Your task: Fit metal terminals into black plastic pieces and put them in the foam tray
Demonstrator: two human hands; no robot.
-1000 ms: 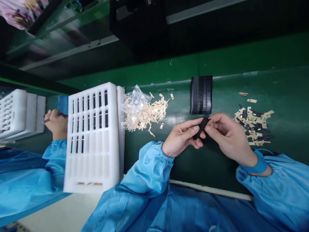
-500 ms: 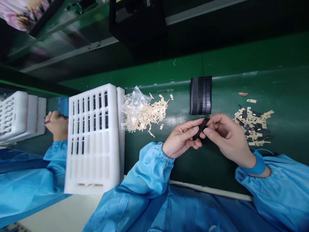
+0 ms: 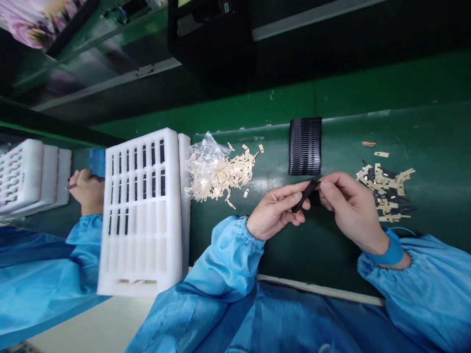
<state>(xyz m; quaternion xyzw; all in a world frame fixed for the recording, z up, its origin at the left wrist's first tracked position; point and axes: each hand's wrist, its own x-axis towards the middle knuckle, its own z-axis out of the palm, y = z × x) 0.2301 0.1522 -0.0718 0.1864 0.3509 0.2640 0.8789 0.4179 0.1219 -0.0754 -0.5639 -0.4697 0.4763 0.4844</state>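
Note:
Between thumb and fingers, my left hand (image 3: 277, 208) grips a small black bar-shaped part (image 3: 305, 196), held at a slant above the green bench. My right hand (image 3: 351, 208) is closed in a pinch at the upper end of this part, and whatever lies between its fingertips is too small to make out. Just beyond my hands stands a neat row of thin black parts (image 3: 305, 146) packed side by side. Near my right hand lies a pile of cream tabs and black pieces (image 3: 388, 191).
A white foam tray (image 3: 145, 260) with black parts in several slots stands to the left, on another tray. Beside it, a clear plastic bag (image 3: 209, 149) lies on loose cream tabs (image 3: 235, 171). At far left are a co-worker's hand (image 3: 87, 191) and more white trays (image 3: 27, 171).
My right thumb has come off the side of the black part, and the right fingers now pinch at its upper end. My left hand keeps its grip, barely shifted.

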